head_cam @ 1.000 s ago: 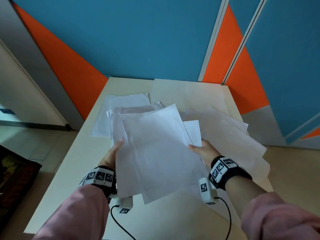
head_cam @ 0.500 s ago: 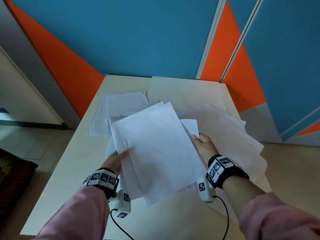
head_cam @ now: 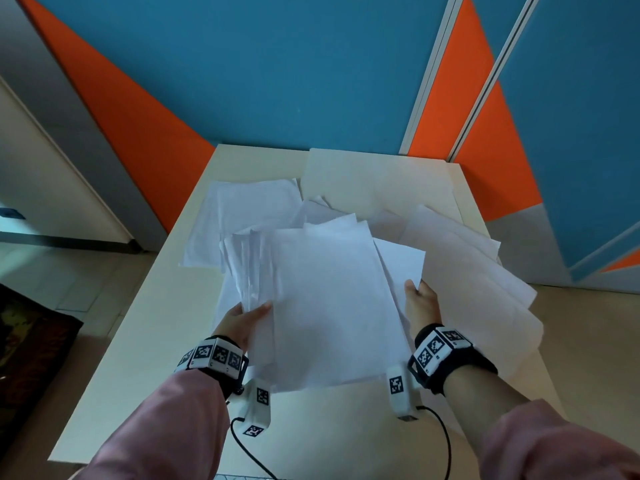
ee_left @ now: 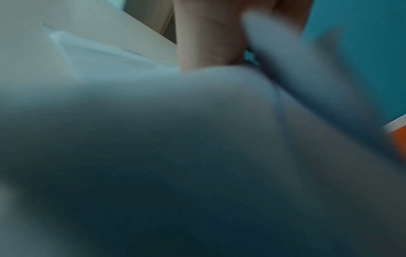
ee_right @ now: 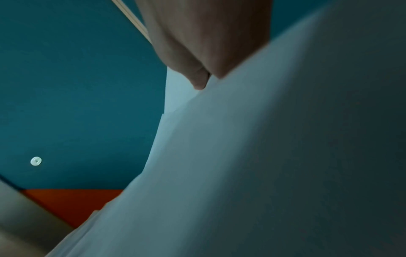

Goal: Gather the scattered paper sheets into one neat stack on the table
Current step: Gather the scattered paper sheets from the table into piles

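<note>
I hold a loose bundle of white paper sheets (head_cam: 329, 299) over the middle of the pale table (head_cam: 138, 341); its left edges are fanned out. My left hand (head_cam: 242, 323) grips the bundle's left edge, thumb on top and fingers underneath. At the bundle's right edge my right hand (head_cam: 420, 303) holds it, fingers curled at the paper. In the left wrist view blurred paper (ee_left: 197, 139) fills most of the picture below the hand (ee_left: 204, 34). The right wrist view shows the fingers (ee_right: 197, 43) meeting the sheets' edge (ee_right: 263, 156).
More sheets lie on the table: a pile at the far left (head_cam: 242, 216), overlapping sheets at the right (head_cam: 467, 265) hanging over the edge, and a cream sheet at the back (head_cam: 374, 181). A blue and orange wall (head_cam: 294, 64) stands behind the table.
The bundle has turned from slanted to nearly square with the table. Both hands have shifted along its side edges, and my left thumb now lies on top.
</note>
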### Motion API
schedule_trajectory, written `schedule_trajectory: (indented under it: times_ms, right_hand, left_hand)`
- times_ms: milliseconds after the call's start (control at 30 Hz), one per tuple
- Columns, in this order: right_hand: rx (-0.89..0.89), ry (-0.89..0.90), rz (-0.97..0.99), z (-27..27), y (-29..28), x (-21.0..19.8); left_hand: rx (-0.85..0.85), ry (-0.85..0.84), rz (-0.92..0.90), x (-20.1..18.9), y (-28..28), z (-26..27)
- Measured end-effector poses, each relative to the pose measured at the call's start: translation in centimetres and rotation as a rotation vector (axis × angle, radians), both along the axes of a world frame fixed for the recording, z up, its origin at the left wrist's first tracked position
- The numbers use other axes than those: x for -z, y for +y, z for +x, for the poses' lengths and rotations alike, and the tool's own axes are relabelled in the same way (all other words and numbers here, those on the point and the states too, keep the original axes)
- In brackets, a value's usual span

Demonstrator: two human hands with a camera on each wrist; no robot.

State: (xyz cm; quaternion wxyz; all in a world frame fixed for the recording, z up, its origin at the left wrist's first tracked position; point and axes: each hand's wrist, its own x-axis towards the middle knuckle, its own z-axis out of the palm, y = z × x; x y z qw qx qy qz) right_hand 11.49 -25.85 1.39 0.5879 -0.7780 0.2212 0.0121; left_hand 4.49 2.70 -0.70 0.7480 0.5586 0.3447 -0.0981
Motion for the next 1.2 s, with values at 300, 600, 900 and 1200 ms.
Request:
schedule_trajectory:
  times_ms: [300,600,900,1200]
  right_hand:
    - [-0.143,0.432,0.256,-2.2,1.8,-0.6]
    - [-0.41,0.545,0.183,-1.8,0.0,-1.0]
    - [-0.597,0.265,0.055,0.9,0.9,-4.2]
    - [-0.676,0.184,0.413,1.2,3.4,-6.7]
  left_hand:
    - [0.055,0.05,-0.022,0.3,-0.2,0.3]
    - [-0.002,0.018,0.2,0.4,0.0,1.1]
    - [0.103,-0.181,0.013,-3.8,2.1,0.4]
    - [0.477,-0.179,-0.015,-6.0,2.2,0.0]
